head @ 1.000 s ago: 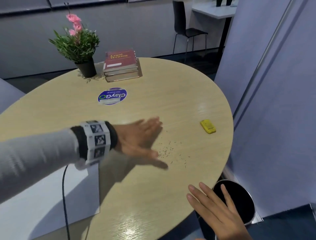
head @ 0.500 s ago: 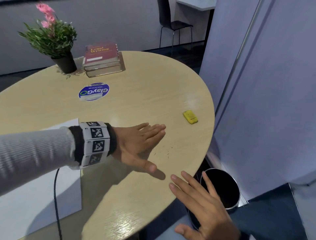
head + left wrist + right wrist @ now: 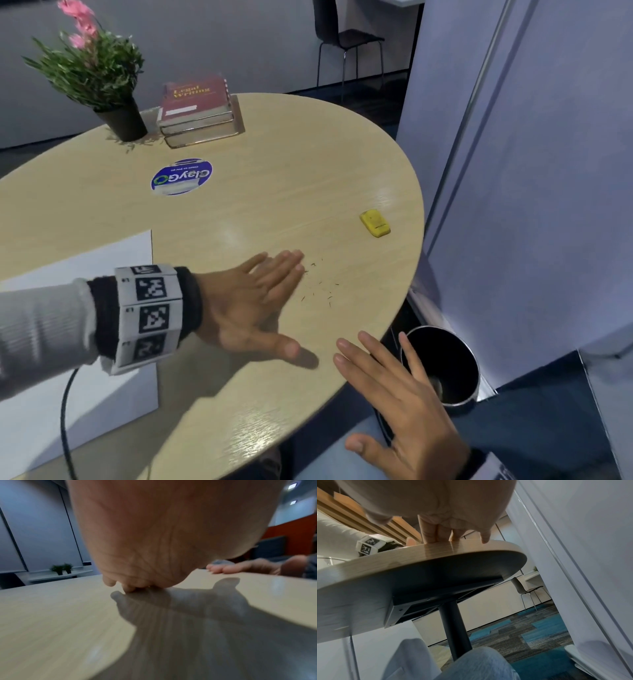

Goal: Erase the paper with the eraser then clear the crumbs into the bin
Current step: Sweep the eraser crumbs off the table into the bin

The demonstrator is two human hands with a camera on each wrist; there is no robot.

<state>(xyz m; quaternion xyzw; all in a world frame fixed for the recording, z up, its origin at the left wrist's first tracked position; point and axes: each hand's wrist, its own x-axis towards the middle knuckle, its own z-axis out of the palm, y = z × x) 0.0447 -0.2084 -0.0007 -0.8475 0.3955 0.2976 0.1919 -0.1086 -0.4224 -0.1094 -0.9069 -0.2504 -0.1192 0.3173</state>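
Note:
Dark eraser crumbs (image 3: 320,282) lie scattered on the round wooden table (image 3: 291,178), just right of my left hand (image 3: 260,294). That hand lies flat with straight fingers, its edge on the tabletop (image 3: 51,615). My right hand (image 3: 394,383) is open, palm down, at the table's near right edge, its fingertips (image 3: 428,538) at the rim (image 3: 436,551). The black bin (image 3: 445,363) stands on the floor below that edge, partly behind the right hand. The yellow eraser (image 3: 375,223) lies alone near the right rim. The white paper (image 3: 85,342) is at the left under my left forearm.
A potted plant (image 3: 99,78) and a stack of books (image 3: 198,109) stand at the table's far side, with a round blue sticker (image 3: 181,176) in front of them. A grey partition wall (image 3: 531,171) rises close on the right. A black cable (image 3: 66,411) crosses the paper.
My left hand has swept the crumbs rightward toward the table edge; fewer show beside it now. My right hand stays open at the rim above the bin.

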